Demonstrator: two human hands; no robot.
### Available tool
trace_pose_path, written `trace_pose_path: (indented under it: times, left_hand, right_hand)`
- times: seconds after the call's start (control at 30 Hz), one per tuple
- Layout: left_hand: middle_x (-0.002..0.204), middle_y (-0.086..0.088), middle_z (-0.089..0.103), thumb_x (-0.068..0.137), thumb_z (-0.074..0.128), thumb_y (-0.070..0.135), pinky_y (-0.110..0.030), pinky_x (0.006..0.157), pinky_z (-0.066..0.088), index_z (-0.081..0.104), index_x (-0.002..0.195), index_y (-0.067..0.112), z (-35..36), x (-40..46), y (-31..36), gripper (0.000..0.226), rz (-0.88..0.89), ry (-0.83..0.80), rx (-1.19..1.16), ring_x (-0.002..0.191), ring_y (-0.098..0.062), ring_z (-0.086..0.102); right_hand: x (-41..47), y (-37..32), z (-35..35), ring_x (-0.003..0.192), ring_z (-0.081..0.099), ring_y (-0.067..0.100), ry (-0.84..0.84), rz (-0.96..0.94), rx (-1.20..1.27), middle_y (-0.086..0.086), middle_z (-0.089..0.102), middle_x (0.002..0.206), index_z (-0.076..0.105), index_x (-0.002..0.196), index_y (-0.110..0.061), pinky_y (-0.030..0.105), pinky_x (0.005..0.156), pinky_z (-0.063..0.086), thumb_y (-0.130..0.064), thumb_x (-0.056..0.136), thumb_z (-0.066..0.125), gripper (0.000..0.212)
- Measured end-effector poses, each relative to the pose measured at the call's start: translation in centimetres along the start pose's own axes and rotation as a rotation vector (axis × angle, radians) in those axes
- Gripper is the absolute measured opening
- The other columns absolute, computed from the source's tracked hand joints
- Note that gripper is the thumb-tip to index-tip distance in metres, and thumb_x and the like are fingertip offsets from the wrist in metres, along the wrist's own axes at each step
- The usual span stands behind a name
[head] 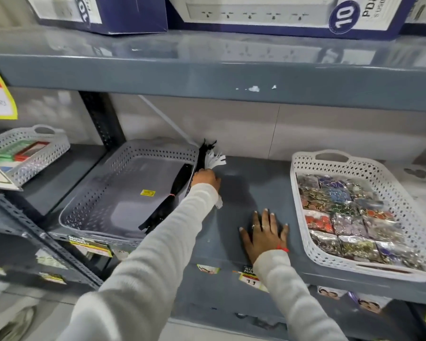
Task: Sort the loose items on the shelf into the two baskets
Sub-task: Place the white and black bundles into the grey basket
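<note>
My left hand (206, 177) grips a bundle of black and white zippers (210, 157) upright, just past the right rim of the grey perforated basket (103, 200). A black zipper bundle (169, 200) lies inside that basket along its right side. My right hand (265, 233) rests flat, fingers spread, on the bare grey shelf (241, 193) between the two baskets. The white perforated basket (303, 207) stands at the right and is filled with several shiny packets (349, 212).
Another white basket (22, 148) with boxed items sits on the neighbouring shelf at the left. An upper shelf beam (207, 75) hangs overhead, carrying power-strip boxes (280, 13). Price tags line the shelf's front edge (251, 279).
</note>
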State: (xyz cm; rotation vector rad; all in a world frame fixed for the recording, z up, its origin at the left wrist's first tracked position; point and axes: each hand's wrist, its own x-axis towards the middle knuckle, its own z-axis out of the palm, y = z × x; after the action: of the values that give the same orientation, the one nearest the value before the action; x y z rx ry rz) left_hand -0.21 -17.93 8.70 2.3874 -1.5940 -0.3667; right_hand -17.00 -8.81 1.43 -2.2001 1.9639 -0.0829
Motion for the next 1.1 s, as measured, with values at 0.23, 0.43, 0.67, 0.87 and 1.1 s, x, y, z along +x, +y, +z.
trace_pose_path:
  times: [0.23,0.43,0.67,0.87,1.1]
  left_hand:
    - [0.131,-0.012,0.058,0.09,0.059,0.015,-0.033,0.097,0.049,0.054,0.124,0.003,1.2,2.2,1.0,0.037,-0.089,-0.117,0.158,0.122,-0.026,0.055]
    - [0.138,-0.017,0.049,0.095,0.047,0.007,-0.036,0.102,0.043,0.038,0.134,-0.006,1.2,1.7,1.4,0.042,-0.152,-0.037,-0.036,0.129,-0.029,0.048]
    - [0.133,-0.024,0.054,0.096,0.046,0.015,-0.037,0.1,0.042,0.05,0.125,-0.006,-3.1,1.0,2.2,0.037,-0.188,0.012,-0.648,0.121,-0.038,0.052]
    - [0.13,-0.022,0.057,0.094,0.043,0.008,-0.032,0.096,0.042,0.054,0.123,-0.001,-9.4,0.8,-0.5,0.032,-0.033,0.242,-0.737,0.116,-0.036,0.055]
    - [0.127,-0.027,0.057,0.095,0.043,0.013,-0.039,0.096,0.042,0.049,0.128,0.003,-10.7,0.5,-9.0,0.035,-0.114,0.298,-0.309,0.116,-0.042,0.053]
  right_hand:
    - [0.3,-0.1,0.4,0.149,0.004,0.021,0.01,0.012,0.017,0.004,0.008,0.161,0.012,0.151,-0.023,0.057,0.116,-0.002,-0.055,0.092,0.023,0.067]
    - [0.3,-0.1,0.5,0.149,0.005,0.022,0.036,0.018,0.031,0.003,0.011,0.161,0.016,0.15,-0.025,0.056,0.116,-0.002,-0.056,0.092,0.024,0.066]
    - [-0.1,-0.2,0.0,0.148,0.006,0.022,0.035,0.014,0.016,0.003,0.013,0.16,0.018,0.15,-0.024,0.055,0.118,0.0,-0.055,0.093,0.026,0.065]
    - [-0.5,-0.3,-0.5,0.148,0.009,0.022,0.045,0.015,0.011,0.004,0.015,0.16,0.023,0.148,-0.023,0.054,0.118,0.003,-0.053,0.093,0.028,0.063]
    - [-0.5,-0.5,-0.4,0.148,0.007,0.021,0.036,0.035,0.002,0.003,0.013,0.16,0.023,0.148,-0.024,0.054,0.117,0.003,-0.053,0.093,0.027,0.062]
